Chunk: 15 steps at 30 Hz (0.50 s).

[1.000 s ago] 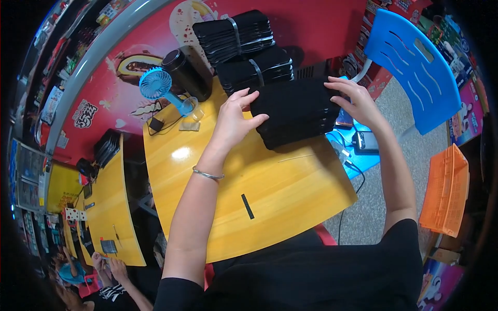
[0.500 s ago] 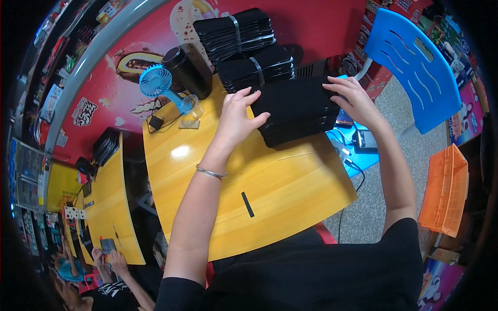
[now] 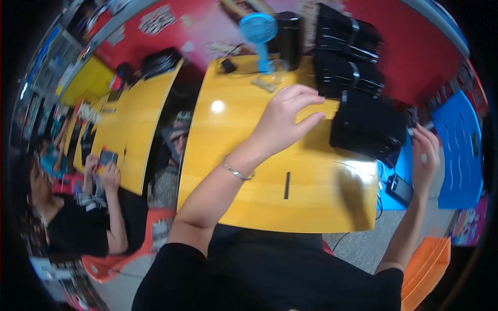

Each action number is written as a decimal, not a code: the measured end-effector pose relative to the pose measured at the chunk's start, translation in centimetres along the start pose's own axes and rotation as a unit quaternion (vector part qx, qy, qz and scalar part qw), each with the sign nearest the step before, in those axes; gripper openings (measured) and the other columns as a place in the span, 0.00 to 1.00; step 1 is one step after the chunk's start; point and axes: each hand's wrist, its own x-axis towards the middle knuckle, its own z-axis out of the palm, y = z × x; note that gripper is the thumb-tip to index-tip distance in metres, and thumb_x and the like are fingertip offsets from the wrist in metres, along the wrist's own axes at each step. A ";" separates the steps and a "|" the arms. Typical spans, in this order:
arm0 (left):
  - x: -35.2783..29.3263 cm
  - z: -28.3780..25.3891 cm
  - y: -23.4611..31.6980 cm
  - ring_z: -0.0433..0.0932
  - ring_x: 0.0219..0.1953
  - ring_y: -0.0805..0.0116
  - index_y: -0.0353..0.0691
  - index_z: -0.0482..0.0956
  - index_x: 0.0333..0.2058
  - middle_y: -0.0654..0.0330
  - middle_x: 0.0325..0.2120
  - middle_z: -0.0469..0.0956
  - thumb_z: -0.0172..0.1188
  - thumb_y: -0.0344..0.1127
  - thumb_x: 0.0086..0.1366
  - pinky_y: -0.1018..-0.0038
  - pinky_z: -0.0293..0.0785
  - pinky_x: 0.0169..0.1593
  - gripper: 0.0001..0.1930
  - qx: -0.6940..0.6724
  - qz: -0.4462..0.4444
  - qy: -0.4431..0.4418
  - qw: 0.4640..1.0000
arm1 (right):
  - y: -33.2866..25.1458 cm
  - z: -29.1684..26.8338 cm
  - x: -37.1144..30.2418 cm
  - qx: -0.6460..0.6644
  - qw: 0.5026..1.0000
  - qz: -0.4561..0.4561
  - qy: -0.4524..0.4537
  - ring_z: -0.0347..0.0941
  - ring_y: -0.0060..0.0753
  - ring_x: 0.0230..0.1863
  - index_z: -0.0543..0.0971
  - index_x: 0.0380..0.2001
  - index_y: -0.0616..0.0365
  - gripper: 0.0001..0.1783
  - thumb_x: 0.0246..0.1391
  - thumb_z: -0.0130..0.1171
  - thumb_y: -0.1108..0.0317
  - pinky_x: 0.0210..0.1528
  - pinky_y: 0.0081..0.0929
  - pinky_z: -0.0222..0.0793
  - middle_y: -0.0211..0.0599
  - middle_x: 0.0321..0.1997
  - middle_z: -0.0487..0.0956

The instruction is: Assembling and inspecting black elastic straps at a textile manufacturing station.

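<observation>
A stack of flat black pieces [image 3: 369, 123] stands on the right of the yellow table, slightly blurred. My left hand [image 3: 295, 116] hovers to its left, fingers and thumb spread, with nothing between them. Off the stack's right side is my right hand [image 3: 426, 155], loosely bent and apparently holding nothing; its fingertips are blurred. Behind the stack lie two bundles of similar black pieces, a nearer one [image 3: 337, 75] and a farther one [image 3: 337, 36], each bound with a pale band. A thin black strip [image 3: 287, 185] rests on the table in front of me.
On the yellow table [image 3: 233, 155] stand a blue fan [image 3: 259, 33], a black cylinder [image 3: 290, 41] and a clear cup [image 3: 278, 70]. A black device [image 3: 399, 189] is at the right, near a blue chair [image 3: 459, 150] and an orange crate [image 3: 428, 272]. Another person [image 3: 78, 223] works at the left table.
My hands have come off the sides of the black stack and moved apart. The whole view has swung left, bringing the other person further into sight.
</observation>
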 end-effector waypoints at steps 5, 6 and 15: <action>-12.1 -12.5 -1.4 0.79 0.32 0.68 0.32 0.78 0.35 0.57 0.28 0.79 0.53 0.27 0.64 0.78 0.73 0.38 0.06 0.019 -0.143 0.062 0.988 | -5.7 2.5 -5.5 0.136 0.984 0.110 -0.024 0.75 0.26 0.27 0.80 0.35 0.61 0.06 0.54 0.56 0.78 0.28 0.20 0.69 0.37 0.29 0.79; -14.8 -14.2 -1.8 0.78 0.31 0.72 0.32 0.78 0.36 0.58 0.28 0.79 0.49 0.27 0.66 0.80 0.72 0.36 0.08 -0.001 -0.218 0.078 0.973 | -7.3 3.4 -6.2 0.119 0.990 0.056 -0.053 0.73 0.23 0.20 0.80 0.31 0.62 0.04 0.53 0.56 0.77 0.22 0.19 0.67 0.37 0.23 0.78; -36.4 -17.1 -10.2 0.66 0.22 0.80 0.35 0.69 0.38 0.62 0.24 0.74 0.40 0.32 0.71 0.83 0.65 0.29 0.09 -0.037 -0.424 0.310 0.850 | -26.6 13.1 -11.6 0.325 0.884 0.008 -0.337 0.74 0.32 0.25 0.74 0.28 0.61 0.10 0.41 0.59 0.84 0.26 0.24 0.69 0.39 0.27 0.75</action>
